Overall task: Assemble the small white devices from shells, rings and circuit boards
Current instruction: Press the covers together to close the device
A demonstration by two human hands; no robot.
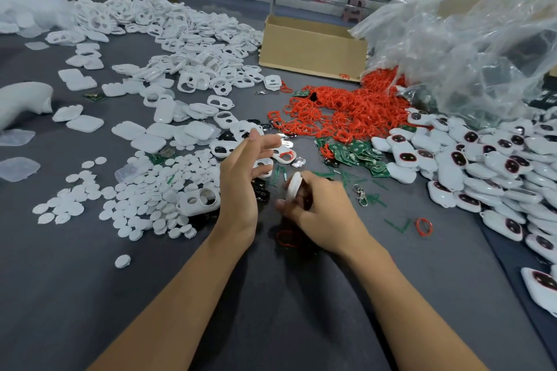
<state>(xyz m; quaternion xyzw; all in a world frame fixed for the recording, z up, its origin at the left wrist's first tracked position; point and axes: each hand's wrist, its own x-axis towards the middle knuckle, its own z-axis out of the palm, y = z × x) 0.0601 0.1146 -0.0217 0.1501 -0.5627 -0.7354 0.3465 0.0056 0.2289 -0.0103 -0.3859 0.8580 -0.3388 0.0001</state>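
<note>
So the right hand is curled around a white shell just below the middle of the frame, holding it up on edge between thumb and fingers. It's a bit blurry, so I can't tell what's inside the shell. The left hand is right beside it, a little higher, with the fingers loosely spread and nothing in it as far as I can see.

Everything sits on a dark grey table, and it's a proper mess of parts. There's a huge heap of empty shells across the upper left. A spread of small white round discs lies left of the hands. The red rings are in a big tangle above the hands, right of centre, and a small stack of green circuit boards lies just below that pile. The finished devices, white with dark oval windows, are piled down the right edge.

One loose red ring lies on its own to the right of the right hand, and a metal clasp is close by too. At the top there's a cardboard box, with a big crumpled clear plastic bag filling the upper right
</note>
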